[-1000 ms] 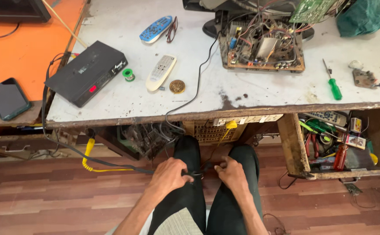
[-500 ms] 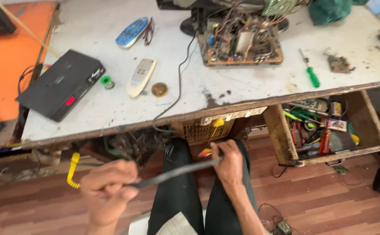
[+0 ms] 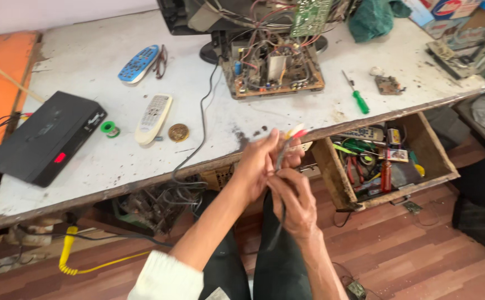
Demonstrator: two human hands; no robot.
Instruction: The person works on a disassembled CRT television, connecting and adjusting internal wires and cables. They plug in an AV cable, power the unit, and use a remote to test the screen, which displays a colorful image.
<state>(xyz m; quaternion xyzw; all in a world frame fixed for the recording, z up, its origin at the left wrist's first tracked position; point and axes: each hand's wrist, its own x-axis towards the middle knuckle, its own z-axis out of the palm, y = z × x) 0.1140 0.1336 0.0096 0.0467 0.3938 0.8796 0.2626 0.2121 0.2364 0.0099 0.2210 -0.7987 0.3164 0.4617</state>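
Far left of the frame, one black box point(image 3: 45, 137) lies flat on the white bench point(image 3: 86, 72), red light on its front edge. Just right of it, one small green solder reel point(image 3: 109, 129), then a white remote point(image 3: 153, 118) and one brass disc point(image 3: 178, 132) close beside it. Above them, in the upper left, a blue remote point(image 3: 138, 63) — so that's two remotes in all. One dark cord point(image 3: 200, 128) runs down the bench and over its front edge.

Centre now, just below the bench edge: the left hand point(image 3: 259, 164) has its fingers curled tight around a grey cable point(image 3: 280, 161), pinching it near the top, where the cable ends in coloured plugs point(image 3: 295, 131) poking above the fingertips; red and yellow-white show, the exact count I can't tell. Right under it and touching, the right hand point(image 3: 293, 203) is closed on the same cable, thumb pressed against it, and the dark length hangs down between the knees.

Upper centre, one bare circuit chassis point(image 3: 273, 69) sits on the bench. Right of it, one green-handled screwdriver point(image 3: 356, 95), then one small board point(image 3: 388, 85). Lower right, one wooden drawer point(image 3: 439, 161) stands open, crowded with tools.
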